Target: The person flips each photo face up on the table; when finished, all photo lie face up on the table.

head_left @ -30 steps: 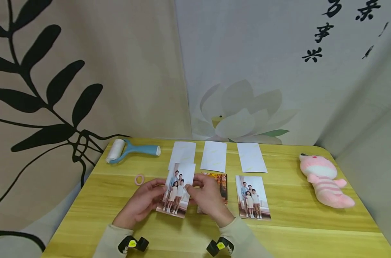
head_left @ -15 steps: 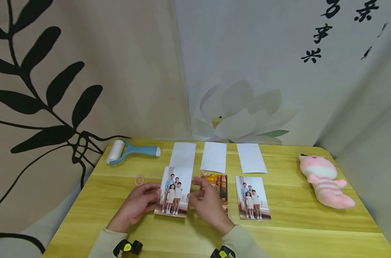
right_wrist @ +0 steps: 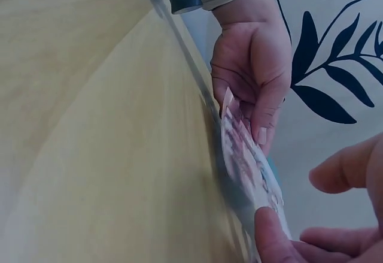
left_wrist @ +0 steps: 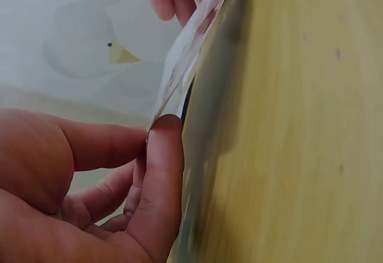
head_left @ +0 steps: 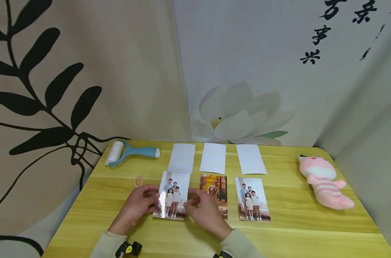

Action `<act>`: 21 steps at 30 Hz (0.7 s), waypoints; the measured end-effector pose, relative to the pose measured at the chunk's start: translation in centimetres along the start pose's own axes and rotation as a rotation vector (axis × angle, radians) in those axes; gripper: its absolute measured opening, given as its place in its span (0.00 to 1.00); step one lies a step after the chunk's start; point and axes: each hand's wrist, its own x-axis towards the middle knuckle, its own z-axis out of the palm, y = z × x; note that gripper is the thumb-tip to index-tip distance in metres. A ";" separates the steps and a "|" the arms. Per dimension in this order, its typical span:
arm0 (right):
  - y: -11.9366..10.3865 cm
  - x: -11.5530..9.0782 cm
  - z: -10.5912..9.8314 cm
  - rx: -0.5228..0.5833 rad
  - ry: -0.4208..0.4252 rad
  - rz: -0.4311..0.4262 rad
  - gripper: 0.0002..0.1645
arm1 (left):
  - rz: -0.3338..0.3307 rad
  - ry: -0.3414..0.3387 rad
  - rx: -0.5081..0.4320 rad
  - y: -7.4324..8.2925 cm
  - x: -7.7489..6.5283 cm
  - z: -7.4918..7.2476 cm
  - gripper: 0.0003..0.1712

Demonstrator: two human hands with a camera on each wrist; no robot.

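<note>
A glossy family photo [head_left: 172, 195] lies low over the table, left in a row of photos. My left hand [head_left: 135, 206] holds its left edge; thumb and forefinger pinch it in the left wrist view. At the opposite edge is my right hand [head_left: 206, 211], fingers loosely bent. In the right wrist view its lower digit [right_wrist: 272, 233] touches or nearly touches the photo, while another finger [right_wrist: 338, 173] stands apart. Right of that hand are a partly covered autumn dog photo [head_left: 219, 186] and a second family photo [head_left: 253, 199].
Three white cards [head_left: 181, 157] line the back of the wooden table [head_left: 311, 233]. A blue-handled lint roller [head_left: 134, 152] lies back left, with a pink ring [head_left: 139, 182] in front of it. A pink plush toy [head_left: 324, 182] lies at the right; curtains rise behind.
The family photo has come down toward the table and straightened, uncovering more of the white card behind. My right thumb and fingers have loosened from its right edge.
</note>
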 end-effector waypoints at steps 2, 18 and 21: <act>-0.1 -0.1 0.1 0.003 -0.013 0.002 0.34 | 0.018 0.028 0.049 0.0 0.0 0.0 0.20; -0.5 -0.1 -0.1 -0.018 -0.064 0.060 0.39 | 0.114 0.100 0.371 0.9 -0.5 0.4 0.20; -0.6 -0.1 -0.3 -0.004 -0.070 0.061 0.38 | 0.108 0.103 0.355 1.0 -0.6 0.4 0.20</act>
